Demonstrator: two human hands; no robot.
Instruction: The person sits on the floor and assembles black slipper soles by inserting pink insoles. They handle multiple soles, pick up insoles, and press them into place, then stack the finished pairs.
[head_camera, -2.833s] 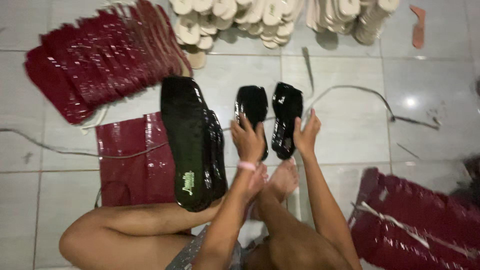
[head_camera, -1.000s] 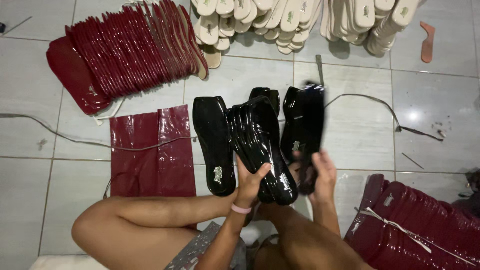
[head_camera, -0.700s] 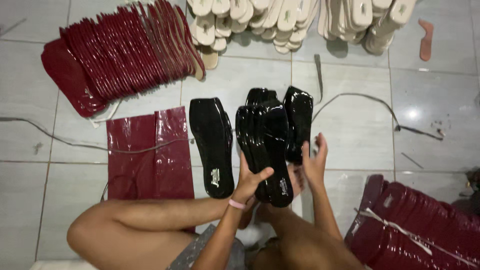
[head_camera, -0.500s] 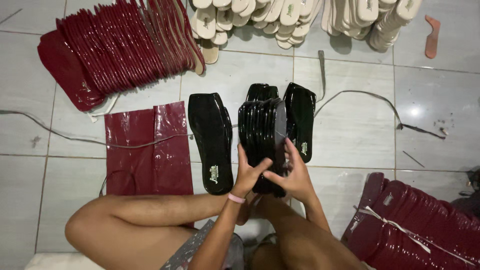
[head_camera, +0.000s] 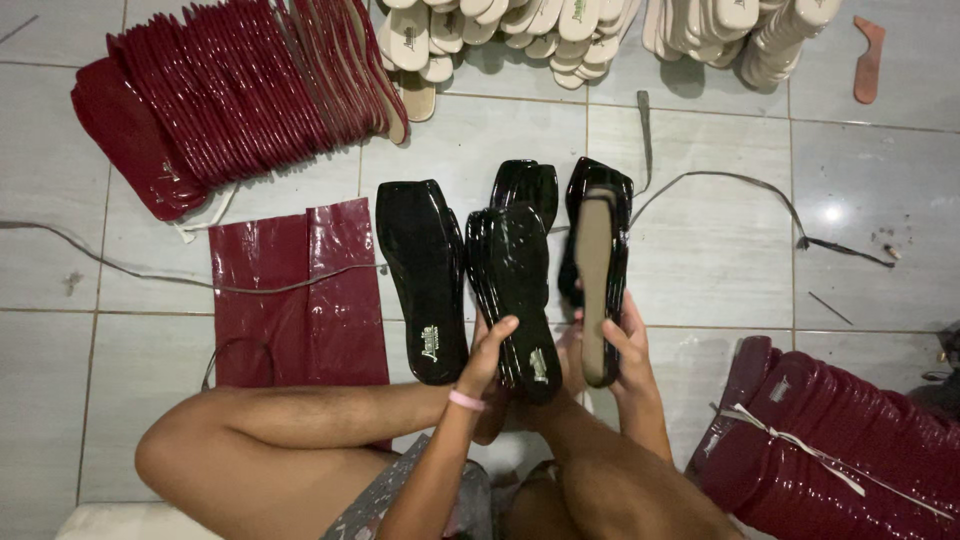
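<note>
Head view, looking down at a person seated on a grey tiled floor (head_camera: 880, 250), bare knees spread.

Left hand (head_camera: 492, 352): fingers curled around the near end of a stack of glossy black insoles (head_camera: 512, 290), thumb across the top face. The stack stands tilted, toe end pointing far, near end at the hand. Pink wristband (head_camera: 465, 400) on this wrist; forearm runs in from the near edge.

Right hand (head_camera: 625, 345): closed on the near end of a second black insole stack (head_camera: 600, 255), held edge-on so that a tan underside faces the camera. Fingers wrap its right side, thumb on the left. This stack sits just to the right of the left-hand stack; whether they touch cannot be told.

A further black insole pile (head_camera: 423, 275) lies flat on the floor just left of the left hand. Another black toe end (head_camera: 528, 182) shows beyond the held stack.

Surroundings: folded dark red glossy sheet (head_camera: 298, 295) on the floor to the left, a thin cord (head_camera: 120, 272) crossing it. Fanned row of dark red insoles (head_camera: 230, 95) far left. Cream insole piles (head_camera: 480, 35) along the far edge. Tied bundle of dark red insoles (head_camera: 850, 455) near right.
</note>
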